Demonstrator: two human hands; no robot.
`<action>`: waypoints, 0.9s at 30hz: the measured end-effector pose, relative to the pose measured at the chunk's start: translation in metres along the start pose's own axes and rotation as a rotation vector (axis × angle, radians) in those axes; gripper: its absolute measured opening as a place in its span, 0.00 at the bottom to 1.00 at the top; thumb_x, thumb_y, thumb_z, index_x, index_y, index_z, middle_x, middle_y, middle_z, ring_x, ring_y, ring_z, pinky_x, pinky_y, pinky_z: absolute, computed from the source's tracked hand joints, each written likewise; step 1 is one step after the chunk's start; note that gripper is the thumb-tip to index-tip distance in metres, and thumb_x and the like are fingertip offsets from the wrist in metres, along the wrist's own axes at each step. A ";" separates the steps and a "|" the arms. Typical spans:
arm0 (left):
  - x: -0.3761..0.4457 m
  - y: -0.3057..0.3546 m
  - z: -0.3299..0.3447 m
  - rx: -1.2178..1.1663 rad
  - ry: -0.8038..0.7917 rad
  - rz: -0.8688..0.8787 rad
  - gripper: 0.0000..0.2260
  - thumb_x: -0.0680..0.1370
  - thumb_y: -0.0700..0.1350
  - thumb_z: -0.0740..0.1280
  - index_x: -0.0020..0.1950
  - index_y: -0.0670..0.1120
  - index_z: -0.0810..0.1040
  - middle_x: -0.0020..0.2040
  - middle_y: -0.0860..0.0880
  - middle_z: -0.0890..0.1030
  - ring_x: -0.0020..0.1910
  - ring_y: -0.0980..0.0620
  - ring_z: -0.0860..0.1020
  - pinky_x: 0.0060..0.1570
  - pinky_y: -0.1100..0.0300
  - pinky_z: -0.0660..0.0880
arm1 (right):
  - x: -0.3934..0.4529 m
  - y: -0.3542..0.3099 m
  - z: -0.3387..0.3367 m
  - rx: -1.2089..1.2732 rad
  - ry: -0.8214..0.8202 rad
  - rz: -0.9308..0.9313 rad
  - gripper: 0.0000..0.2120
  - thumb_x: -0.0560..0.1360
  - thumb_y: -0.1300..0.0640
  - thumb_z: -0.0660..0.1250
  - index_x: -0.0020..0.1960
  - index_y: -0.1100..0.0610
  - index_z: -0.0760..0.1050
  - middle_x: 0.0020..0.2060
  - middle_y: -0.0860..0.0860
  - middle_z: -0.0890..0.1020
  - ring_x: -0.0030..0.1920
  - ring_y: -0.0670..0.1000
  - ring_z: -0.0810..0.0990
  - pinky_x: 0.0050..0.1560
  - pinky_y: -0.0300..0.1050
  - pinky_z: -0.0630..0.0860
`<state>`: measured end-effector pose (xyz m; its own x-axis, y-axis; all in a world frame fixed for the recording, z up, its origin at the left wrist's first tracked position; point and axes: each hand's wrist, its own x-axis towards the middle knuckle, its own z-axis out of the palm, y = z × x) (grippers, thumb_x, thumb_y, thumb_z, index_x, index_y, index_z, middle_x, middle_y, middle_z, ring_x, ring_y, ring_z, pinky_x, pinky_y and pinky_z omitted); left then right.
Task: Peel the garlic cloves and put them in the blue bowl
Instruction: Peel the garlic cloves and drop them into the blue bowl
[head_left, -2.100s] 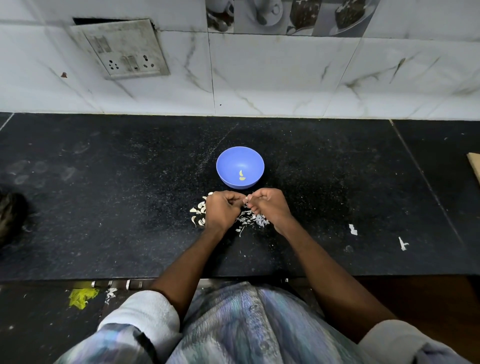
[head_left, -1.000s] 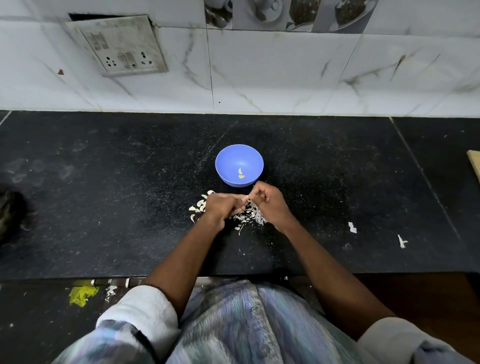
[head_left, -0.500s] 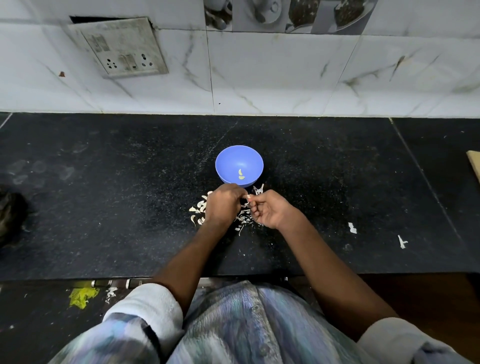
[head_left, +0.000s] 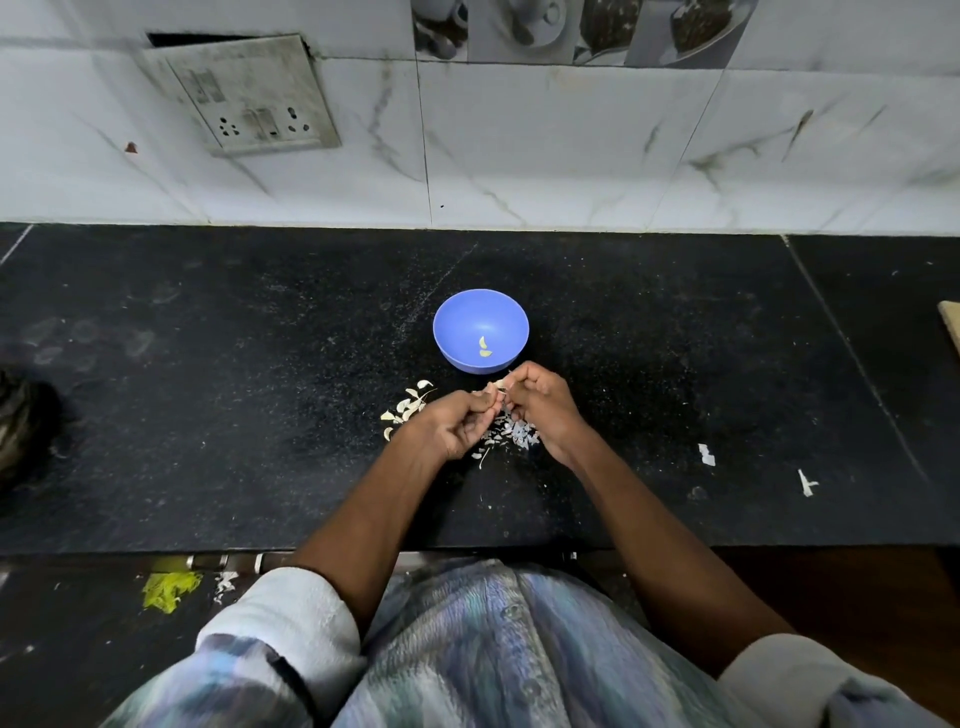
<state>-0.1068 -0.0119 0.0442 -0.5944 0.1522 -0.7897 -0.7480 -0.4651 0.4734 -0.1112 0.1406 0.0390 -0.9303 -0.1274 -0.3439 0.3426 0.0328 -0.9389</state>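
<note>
The blue bowl (head_left: 480, 317) stands on the black counter and holds two peeled cloves (head_left: 484, 348). Just in front of it my two hands meet. My right hand (head_left: 540, 405) pinches a small garlic clove (head_left: 497, 385) at its fingertips. My left hand (head_left: 452, 423) has curled fingers whose tips touch the same clove from the left. A heap of unpeeled garlic cloves (head_left: 408, 408) lies left of my left hand. Loose papery skins (head_left: 511, 436) lie under and between my hands.
The black counter (head_left: 208, 389) ends at a tiled wall with a socket plate (head_left: 244, 93). Two white scraps (head_left: 705, 453) lie to the right. A dark object (head_left: 21, 421) sits at the left edge, a wooden corner (head_left: 951, 322) at the right edge.
My hands have stayed together in front of the bowl, working the clove. My left hand has turned palm up and dropped slightly; my right hand has shifted a little toward the bowl.
</note>
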 end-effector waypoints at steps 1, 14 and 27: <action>0.000 -0.003 0.000 0.094 0.060 0.114 0.05 0.82 0.35 0.71 0.48 0.41 0.85 0.33 0.50 0.86 0.30 0.58 0.83 0.31 0.67 0.80 | 0.001 0.000 0.002 0.090 0.014 0.087 0.09 0.80 0.71 0.62 0.45 0.60 0.76 0.34 0.53 0.78 0.33 0.48 0.73 0.31 0.38 0.71; 0.005 -0.007 0.000 0.341 0.294 0.533 0.05 0.77 0.36 0.75 0.44 0.44 0.88 0.35 0.49 0.86 0.35 0.55 0.81 0.38 0.64 0.80 | 0.001 0.003 0.005 0.089 0.112 0.054 0.06 0.82 0.66 0.65 0.48 0.60 0.79 0.35 0.53 0.81 0.32 0.46 0.75 0.29 0.37 0.69; 0.016 -0.014 -0.017 0.444 0.160 0.545 0.06 0.77 0.33 0.74 0.48 0.44 0.87 0.42 0.44 0.88 0.40 0.51 0.83 0.47 0.56 0.81 | 0.000 0.002 0.000 0.013 0.093 0.015 0.05 0.83 0.64 0.66 0.52 0.65 0.80 0.36 0.51 0.83 0.34 0.47 0.77 0.30 0.36 0.72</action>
<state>-0.1007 -0.0175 0.0182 -0.8923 -0.1456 -0.4274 -0.4271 -0.0350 0.9035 -0.1109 0.1410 0.0367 -0.9329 -0.0340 -0.3585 0.3579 0.0213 -0.9335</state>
